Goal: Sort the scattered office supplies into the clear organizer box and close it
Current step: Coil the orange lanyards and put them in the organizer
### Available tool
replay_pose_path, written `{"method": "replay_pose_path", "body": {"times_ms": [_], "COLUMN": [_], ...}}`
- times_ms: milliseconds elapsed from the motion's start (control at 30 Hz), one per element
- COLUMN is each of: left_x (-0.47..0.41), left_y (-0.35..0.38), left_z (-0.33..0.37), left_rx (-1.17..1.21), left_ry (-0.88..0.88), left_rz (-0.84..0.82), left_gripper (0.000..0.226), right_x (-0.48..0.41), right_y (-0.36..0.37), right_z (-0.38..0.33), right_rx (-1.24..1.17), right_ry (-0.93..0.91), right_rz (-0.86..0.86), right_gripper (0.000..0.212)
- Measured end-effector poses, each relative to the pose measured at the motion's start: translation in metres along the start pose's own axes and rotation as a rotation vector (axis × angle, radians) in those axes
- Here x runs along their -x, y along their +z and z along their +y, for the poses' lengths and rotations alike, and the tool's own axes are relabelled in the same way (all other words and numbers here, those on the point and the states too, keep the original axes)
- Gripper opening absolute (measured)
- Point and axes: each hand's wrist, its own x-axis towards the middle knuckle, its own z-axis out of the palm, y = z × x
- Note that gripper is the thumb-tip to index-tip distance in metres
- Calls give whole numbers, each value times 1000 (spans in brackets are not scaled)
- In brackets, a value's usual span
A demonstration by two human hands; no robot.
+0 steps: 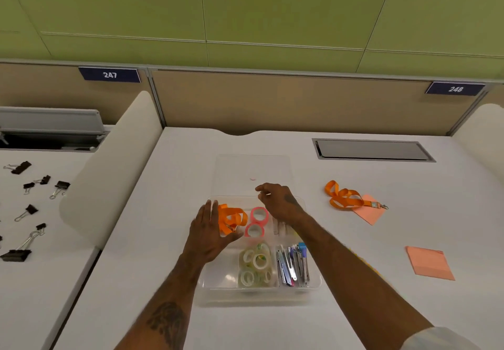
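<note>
Organizer box [259, 293] sits lower centre of frame, open — left hand [210, 231] flat, fingers straight, beside the orange lanyard [231, 217] inside. Right hand [279, 203] hovers above, fingers curled; any pinch cannot be told.

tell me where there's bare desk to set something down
Bare desk: left of the organizer box up to the white divider, and right of it before the front sticky note. Crowded: inside the box, and around the loose orange lanyard.
</note>
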Motion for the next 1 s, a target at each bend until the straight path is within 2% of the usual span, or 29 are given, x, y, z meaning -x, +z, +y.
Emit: {"method": "replay_pose_path", "body": {"times_ms": [167, 333, 533, 700, 833, 1000], "left_x": [-21, -45, -79, -110, -131, -150], "left_y": [4, 14, 39, 67, 86, 105], "left_z": [37, 92, 168, 228, 268, 301], "left_rx": [24, 34, 24, -9, -48, -109], "left_ry": [102, 202, 296, 353, 377, 365], "left_rz": [10, 9, -26, -77, -133, -237], "left_gripper": [123, 124, 119, 102, 97, 99], "right_x": [10, 22, 31, 30, 24, 9], "right_y": [-38, -79, -131, -167, -180, -186], "right_z": [53, 121, 208, 265, 298, 321], "right_rx": [257, 440, 466, 448, 452, 417], "right_ry": [13, 76, 207, 302, 304, 294], "right_rz": [22, 52, 53, 67, 81, 3], "right_gripper": [46, 54, 54, 47, 35, 40]}}
